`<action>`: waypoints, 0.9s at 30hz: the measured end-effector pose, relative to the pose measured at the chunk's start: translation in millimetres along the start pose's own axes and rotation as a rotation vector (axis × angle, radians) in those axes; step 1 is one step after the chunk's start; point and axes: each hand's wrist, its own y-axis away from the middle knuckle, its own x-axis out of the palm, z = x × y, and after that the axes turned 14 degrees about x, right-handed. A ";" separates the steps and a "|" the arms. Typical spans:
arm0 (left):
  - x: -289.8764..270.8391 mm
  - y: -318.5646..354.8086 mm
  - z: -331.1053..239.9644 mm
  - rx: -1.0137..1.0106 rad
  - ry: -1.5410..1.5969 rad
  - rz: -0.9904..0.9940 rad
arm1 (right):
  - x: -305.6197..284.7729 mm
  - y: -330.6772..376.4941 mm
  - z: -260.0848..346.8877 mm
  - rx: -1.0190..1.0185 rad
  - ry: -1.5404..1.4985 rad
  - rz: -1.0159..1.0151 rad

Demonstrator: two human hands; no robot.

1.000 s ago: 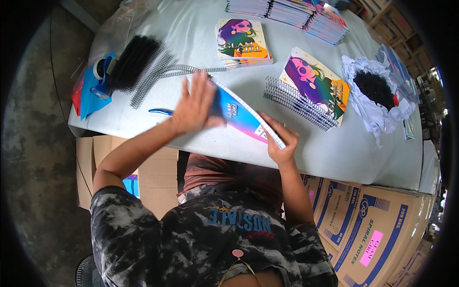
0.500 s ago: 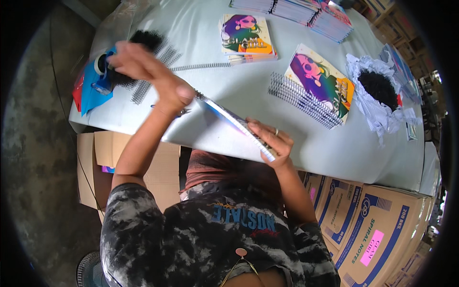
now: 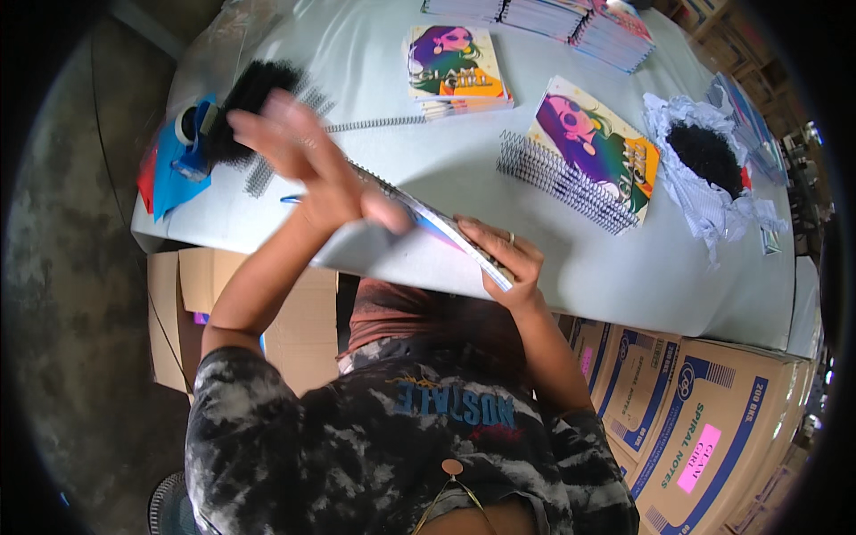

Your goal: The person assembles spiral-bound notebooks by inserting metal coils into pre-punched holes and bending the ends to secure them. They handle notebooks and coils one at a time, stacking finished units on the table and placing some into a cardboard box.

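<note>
My right hand (image 3: 510,259) grips the near end of a notebook (image 3: 446,228), fingers on the far side and the thumb hidden. The notebook is tilted up, so mostly its page edge shows. A dark spiral wire (image 3: 382,184) runs along its upper left edge. Next to that wire, my left hand (image 3: 312,160) is raised with fingers stretched out and smeared by motion; it grasps nothing. Whether its palm touches the wire, I cannot make out. Beyond it lies a heap of black spiral wires (image 3: 254,98), with one long spiral (image 3: 374,123) stretching right across the table.
A small notebook stack (image 3: 456,67) sits at the far middle, and spiral-edged notebooks (image 3: 593,156) lie to the right. Crumpled paper (image 3: 664,134) holds black scraps. A blue tape dispenser (image 3: 192,165) stands at left. Cardboard boxes (image 3: 704,419) flank me below the table (image 3: 428,165).
My left hand has swept right and slightly down along the spiral edge, its fingers still spread. My right hand keeps its grip, with the notebook shifted slightly.
</note>
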 end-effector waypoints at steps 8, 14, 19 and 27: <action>-0.5 -39.2 36.1 -0.243 -0.149 -0.272 | 2.1 11.2 2.9 0.256 -0.096 0.001; -15.4 -73.9 48.5 -0.451 0.153 0.177 | 5.0 5.2 6.4 0.430 -0.343 0.001; -18.5 -80.3 44.9 -0.388 0.148 0.311 | -0.2 2.8 4.0 0.365 -0.329 -0.009; 4.0 -47.0 55.2 -0.312 -0.130 -0.245 | 3.3 5.4 3.0 0.163 0.013 -0.004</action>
